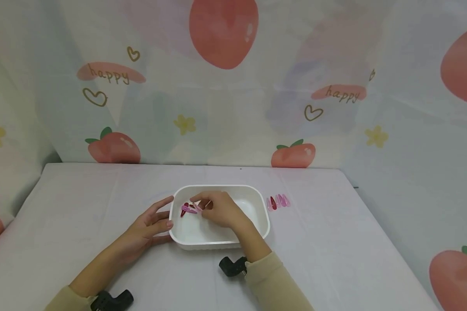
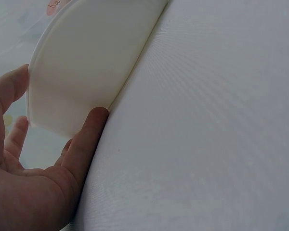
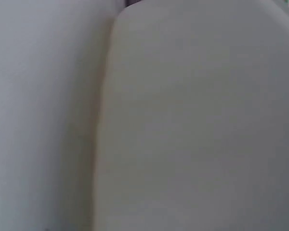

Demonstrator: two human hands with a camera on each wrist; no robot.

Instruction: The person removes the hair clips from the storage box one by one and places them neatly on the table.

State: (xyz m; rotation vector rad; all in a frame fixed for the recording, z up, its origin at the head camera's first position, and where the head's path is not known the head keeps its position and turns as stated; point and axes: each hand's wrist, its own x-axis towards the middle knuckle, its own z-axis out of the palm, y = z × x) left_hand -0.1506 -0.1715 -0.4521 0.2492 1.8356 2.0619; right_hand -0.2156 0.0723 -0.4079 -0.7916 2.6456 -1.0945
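Note:
A white plastic tray (image 1: 222, 246) sits in the middle of the table. My left hand (image 1: 144, 231) touches its left end with fingers spread; in the left wrist view, fingertips of that hand (image 2: 43, 178) meet the tray's outer wall (image 2: 86, 67). Inside the tray, toward its left side, lies a small cluster of pink and dark red snap hair clips (image 1: 184, 209). Reaching over the tray, my right hand (image 1: 219, 209) pinches a light pink hair clip (image 1: 197, 207) beside that cluster. The right wrist view shows the tray's wall (image 3: 192, 120) close up, with the hand out of sight.
To the right of the tray, several hair clips (image 1: 273, 203), pink ones and a red one, lie in a row on the white table cover (image 1: 327, 242). Behind the table hangs a printed backdrop (image 1: 225, 108) with fruit shapes. Black wrist cameras (image 1: 233, 266) are strapped near both sleeves.

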